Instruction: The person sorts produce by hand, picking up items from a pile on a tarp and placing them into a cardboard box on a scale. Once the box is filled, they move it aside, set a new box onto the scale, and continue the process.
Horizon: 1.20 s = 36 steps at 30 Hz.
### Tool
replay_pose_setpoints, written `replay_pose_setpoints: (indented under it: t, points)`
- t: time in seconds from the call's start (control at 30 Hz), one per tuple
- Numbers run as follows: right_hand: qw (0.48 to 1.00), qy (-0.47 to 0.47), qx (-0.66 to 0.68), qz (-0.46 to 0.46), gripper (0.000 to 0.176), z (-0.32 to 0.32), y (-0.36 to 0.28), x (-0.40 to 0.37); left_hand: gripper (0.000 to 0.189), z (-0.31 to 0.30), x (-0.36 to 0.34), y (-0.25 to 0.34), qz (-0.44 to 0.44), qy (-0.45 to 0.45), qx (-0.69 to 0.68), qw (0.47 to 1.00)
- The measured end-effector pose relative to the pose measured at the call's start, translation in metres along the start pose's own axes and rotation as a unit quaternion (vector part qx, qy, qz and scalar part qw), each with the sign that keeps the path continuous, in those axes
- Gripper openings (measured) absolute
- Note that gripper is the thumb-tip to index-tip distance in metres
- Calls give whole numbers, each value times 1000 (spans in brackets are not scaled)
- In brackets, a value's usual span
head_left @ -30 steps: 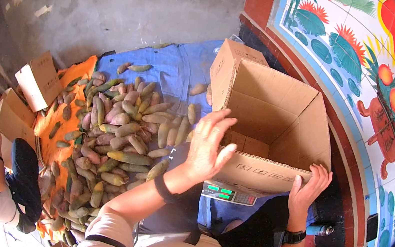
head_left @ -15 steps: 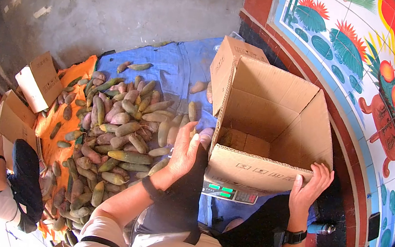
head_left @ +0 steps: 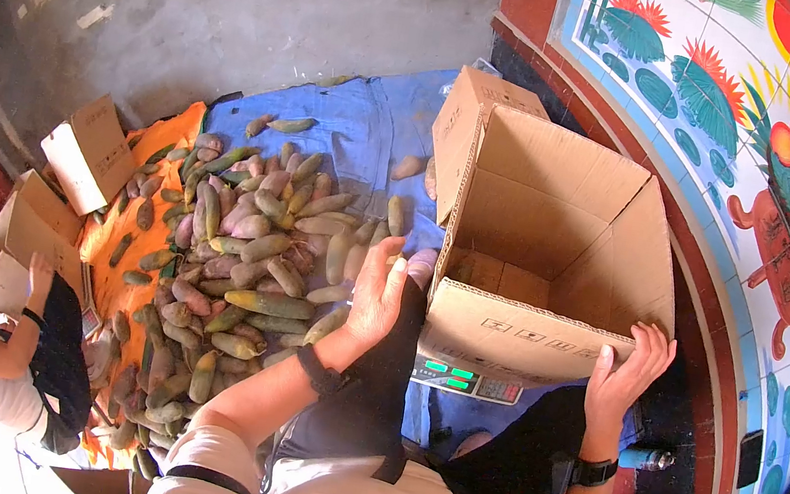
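An open cardboard box (head_left: 523, 341) stands on a digital scale (head_left: 458, 375) with lit green displays, in front of my knees. No contents show in the part of its inside that I can see. My right hand (head_left: 629, 376) grips its near right corner, thumb on the front panel and fingers around the edge. To the left of the box, my left hand (head_left: 375, 300) is raised beside my knee, fingers stretched and holding nothing. A large heap of long green and pinkish radishes (head_left: 258, 248) lies just left of that hand.
Blue sheeting (head_left: 352, 120) and an orange sheet (head_left: 101, 251) lie under the radishes. Behind my box stands another carton (head_left: 458, 120). At far left a co-worker (head_left: 3, 374) reaches toward cartons (head_left: 44, 228). A bottle (head_left: 645, 458) lies at right, near the painted tile wall (head_left: 677, 105).
The whole view has shifted slightly. My hands and the box keep nearly the same places relative to each other. The co-worker at left has moved an arm and leaned differently.
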State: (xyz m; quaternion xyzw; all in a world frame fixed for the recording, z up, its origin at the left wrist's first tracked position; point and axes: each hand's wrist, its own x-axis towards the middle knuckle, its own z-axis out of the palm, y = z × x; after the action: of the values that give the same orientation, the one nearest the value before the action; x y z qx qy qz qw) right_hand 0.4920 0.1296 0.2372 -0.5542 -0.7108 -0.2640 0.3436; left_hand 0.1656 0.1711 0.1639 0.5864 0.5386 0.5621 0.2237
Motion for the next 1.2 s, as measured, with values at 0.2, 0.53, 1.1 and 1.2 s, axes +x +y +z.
replay_pose_setpoints:
  t: [0.2, 0.53, 1.1, 1.2]
  points:
    - [1000, 3, 2, -2, 36, 0, -1, 0, 36, 3, -1, 0, 28, 10, 28, 999]
    - [1000, 3, -3, -4, 39, 1, 2, -2, 36, 4, -3, 7, -1, 9, 36, 999]
    - [1000, 8, -16, -10, 39, 4, 4, -2, 36, -5, -3, 5, -30, 2, -38, 999]
    - [1000, 4, -19, -9, 38, 4, 3, -2, 36, -8, -1, -10, -41, 27, -99, 994]
